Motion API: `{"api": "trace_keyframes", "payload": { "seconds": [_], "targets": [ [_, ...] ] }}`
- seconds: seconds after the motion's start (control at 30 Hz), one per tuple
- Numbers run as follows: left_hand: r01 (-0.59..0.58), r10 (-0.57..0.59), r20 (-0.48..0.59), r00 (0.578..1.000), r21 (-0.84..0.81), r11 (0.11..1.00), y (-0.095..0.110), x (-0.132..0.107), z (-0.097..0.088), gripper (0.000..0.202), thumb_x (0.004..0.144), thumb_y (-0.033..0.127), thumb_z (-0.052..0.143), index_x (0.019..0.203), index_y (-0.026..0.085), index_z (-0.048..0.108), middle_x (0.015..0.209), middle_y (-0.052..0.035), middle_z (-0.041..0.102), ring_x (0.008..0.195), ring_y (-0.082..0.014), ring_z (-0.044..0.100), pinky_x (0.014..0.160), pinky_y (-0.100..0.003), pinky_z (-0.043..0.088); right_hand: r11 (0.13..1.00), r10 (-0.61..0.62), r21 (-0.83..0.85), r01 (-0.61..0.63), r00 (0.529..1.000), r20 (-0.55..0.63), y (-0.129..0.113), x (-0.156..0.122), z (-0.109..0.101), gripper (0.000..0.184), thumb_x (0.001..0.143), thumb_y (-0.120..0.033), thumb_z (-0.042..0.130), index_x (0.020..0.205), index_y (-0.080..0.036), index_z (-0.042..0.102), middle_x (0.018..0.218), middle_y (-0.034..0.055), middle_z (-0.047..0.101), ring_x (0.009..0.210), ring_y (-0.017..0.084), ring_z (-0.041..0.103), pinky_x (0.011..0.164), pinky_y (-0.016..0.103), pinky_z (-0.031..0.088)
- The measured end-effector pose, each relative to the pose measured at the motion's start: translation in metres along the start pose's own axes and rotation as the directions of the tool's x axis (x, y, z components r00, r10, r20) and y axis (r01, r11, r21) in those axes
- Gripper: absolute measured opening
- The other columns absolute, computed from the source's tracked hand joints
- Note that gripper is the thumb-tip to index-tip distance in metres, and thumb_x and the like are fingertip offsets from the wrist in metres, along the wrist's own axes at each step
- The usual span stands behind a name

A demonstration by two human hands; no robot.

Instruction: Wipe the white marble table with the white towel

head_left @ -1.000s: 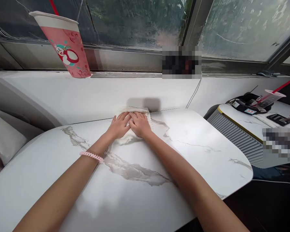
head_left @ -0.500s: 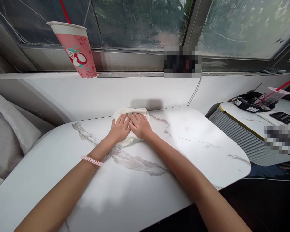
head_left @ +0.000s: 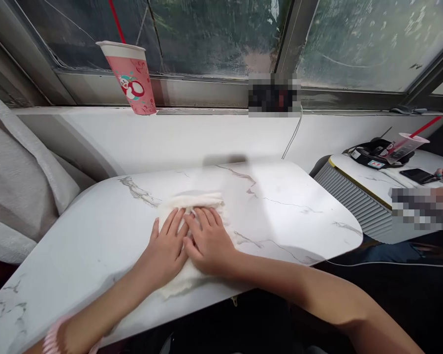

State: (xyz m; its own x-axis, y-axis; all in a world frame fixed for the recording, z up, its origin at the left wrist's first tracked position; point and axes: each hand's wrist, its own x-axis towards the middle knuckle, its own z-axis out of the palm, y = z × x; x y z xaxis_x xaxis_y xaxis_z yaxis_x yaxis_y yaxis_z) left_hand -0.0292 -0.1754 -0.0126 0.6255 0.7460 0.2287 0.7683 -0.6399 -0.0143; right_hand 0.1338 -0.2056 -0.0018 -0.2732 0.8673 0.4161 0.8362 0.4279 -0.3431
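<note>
A white cloth lies spread on a white marble-patterned table, near its front edge. Flat on the cloth rests my left hand, fingers stretched out and the thumb side against the other hand. My right hand presses beside it, palm down, its fingers extended and slightly overlapping the left. Both hands cover the middle of the cloth, so only its far edge and a strip at the near side show. A pink coiled band circles my left wrist.
On the window ledge stands a pink paper cup with a red straw. To the right, a second table holds a clear cup, a black headband-like device and a phone, with another person's hand near it. A grey-white cushioned seat is at left.
Both hands and the cloth have slid from the table's wall side toward me, near the front edge. The view has shifted slightly.
</note>
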Motion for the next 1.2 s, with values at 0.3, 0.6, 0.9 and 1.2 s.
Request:
{"api": "trace_keyframes", "payload": {
  "seconds": [0.3,0.6,0.9,1.2],
  "targets": [
    [0.032,-0.03,-0.053,0.998,0.044,0.999,-0.021,-0.07,-0.002,0.068,0.093,0.033,0.029,0.157,0.023,0.008,0.158,-0.0134,0.029,0.145,-0.0332,0.027,0.106,-0.062,0.037,0.988,-0.141,0.07,0.141,0.99,-0.007,-0.045,-0.007,0.009,0.052,0.09,-0.036,0.044,0.134,-0.008,0.05,0.135,0.021,0.051,0.128,0.032,0.041,0.116,0.052,0.025],
    [0.091,-0.09,0.097,0.991,-0.012,0.996,-0.074,-0.043,0.0,0.062,0.094,0.039,0.026,0.155,0.025,0.02,0.158,-0.0119,0.03,0.147,-0.0321,0.024,0.111,-0.061,0.03,0.994,-0.097,0.057,0.097,0.995,-0.006,-0.045,0.038,0.034,0.047,0.092,-0.032,0.042,0.132,-0.009,0.05,0.135,0.019,0.051,0.127,0.029,0.042,0.115,0.05,0.026],
    [0.085,-0.068,0.122,0.99,-0.141,0.986,-0.132,0.039,0.01,0.059,0.094,0.044,0.024,0.15,0.025,0.03,0.156,-0.0096,0.034,0.146,-0.0278,0.025,0.115,-0.055,0.025,0.999,0.023,0.027,-0.022,0.999,-0.048,-0.016,0.105,0.057,0.042,0.095,-0.028,0.04,0.131,-0.008,0.051,0.132,0.0181,0.053,0.125,0.027,0.042,0.114,0.046,0.025],
    [0.111,-0.095,0.126,0.987,-0.129,0.985,-0.173,0.081,0.011,0.055,0.093,0.046,0.023,0.142,0.027,0.039,0.154,-0.0064,0.037,0.145,-0.0246,0.028,0.116,-0.049,0.027,0.998,0.042,0.059,-0.038,0.997,-0.066,0.003,0.163,0.08,0.035,0.095,-0.029,0.043,0.124,-0.015,0.055,0.123,0.0124,0.058,0.118,0.024,0.047,0.11,0.043,0.029]
  ]
}}
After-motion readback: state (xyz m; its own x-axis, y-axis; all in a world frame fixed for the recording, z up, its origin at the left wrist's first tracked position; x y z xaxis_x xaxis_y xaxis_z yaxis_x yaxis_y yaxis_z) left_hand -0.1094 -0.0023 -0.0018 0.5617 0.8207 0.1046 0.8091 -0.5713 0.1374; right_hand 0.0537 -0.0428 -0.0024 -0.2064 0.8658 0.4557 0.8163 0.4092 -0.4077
